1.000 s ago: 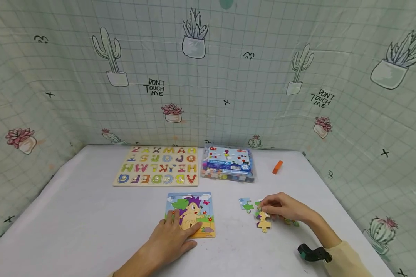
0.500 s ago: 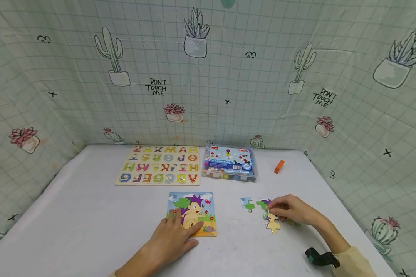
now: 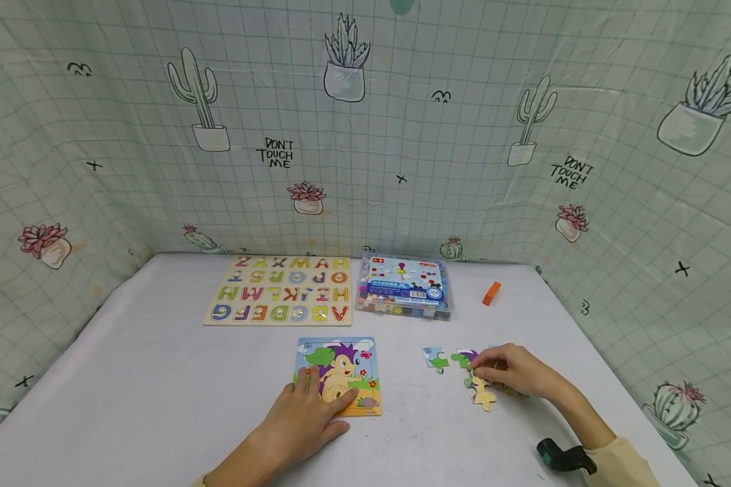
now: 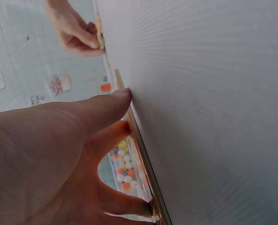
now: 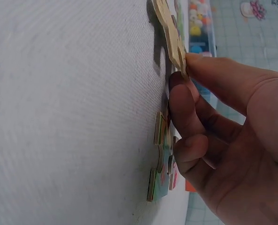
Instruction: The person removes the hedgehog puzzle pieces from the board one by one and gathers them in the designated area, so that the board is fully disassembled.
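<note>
My left hand [image 3: 301, 419] rests spread on a square hedgehog jigsaw puzzle [image 3: 368, 368], its fingertips and thumb on the picture. In the left wrist view the thumb [image 4: 113, 103] lies over the thin board's edge. Right of it, my right hand [image 3: 518, 370] pinches a cream-and-purple jigsaw piece [image 3: 482, 398] between thumb and fingertips. In the right wrist view this piece [image 5: 169, 37] is tilted, one end off the table. Beside it lie a purple-and-green piece [image 3: 463, 358] and a blue-and-green piece [image 3: 435, 360]. Several more pieces [image 5: 160, 185] are partly hidden behind the right hand.
A wooden alphabet board [image 3: 274, 287] lies at the back left. Next to it is a clear box [image 3: 402, 284] of coloured beads with a printed label. An orange block [image 3: 491, 293] lies at the back right. A patterned cloth [image 3: 378, 149] hangs behind the white table [image 3: 158, 379].
My right hand has shifted slightly right with the cream-and-purple piece, which has turned a little. More of the purple-and-green piece now shows. The left hand stays on the puzzle.
</note>
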The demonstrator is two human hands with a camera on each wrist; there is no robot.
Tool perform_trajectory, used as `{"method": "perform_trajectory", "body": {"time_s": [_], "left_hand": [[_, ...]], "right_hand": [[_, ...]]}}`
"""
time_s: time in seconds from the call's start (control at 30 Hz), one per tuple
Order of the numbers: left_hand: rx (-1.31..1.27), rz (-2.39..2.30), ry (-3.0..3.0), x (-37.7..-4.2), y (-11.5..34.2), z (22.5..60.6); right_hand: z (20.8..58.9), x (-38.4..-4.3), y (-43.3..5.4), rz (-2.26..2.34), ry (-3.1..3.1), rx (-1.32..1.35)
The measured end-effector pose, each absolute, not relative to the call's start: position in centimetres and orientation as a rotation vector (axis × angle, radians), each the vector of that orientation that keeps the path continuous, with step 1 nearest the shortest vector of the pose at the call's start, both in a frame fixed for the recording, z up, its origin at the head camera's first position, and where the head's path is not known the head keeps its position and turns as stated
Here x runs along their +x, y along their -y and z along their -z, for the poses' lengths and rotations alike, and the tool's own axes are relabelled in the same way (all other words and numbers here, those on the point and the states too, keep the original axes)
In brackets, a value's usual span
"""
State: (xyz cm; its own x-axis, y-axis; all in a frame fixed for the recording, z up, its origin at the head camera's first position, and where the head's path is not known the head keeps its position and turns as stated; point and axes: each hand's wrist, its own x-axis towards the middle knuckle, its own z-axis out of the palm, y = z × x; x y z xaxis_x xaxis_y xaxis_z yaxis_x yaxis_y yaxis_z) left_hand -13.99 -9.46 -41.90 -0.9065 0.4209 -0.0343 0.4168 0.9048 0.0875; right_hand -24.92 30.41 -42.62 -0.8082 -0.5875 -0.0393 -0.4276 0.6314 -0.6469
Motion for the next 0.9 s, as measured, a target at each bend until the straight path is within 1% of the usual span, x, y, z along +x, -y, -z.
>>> {"method": "perform_trajectory", "body": {"time_s": [0.57, 0.9], "left_hand": [[0.667, -0.125, -3.019, -14.0, 9.4, 41.8], [0.669, -0.139, -3.01, -13.9, 9.4, 41.7]], "right_hand": [[41.5, -24.5, -30.2, 0.813, -2.761, -0.776], [41.3, -25.1, -27.3, 0.822, -2.718, -0.804]]}}
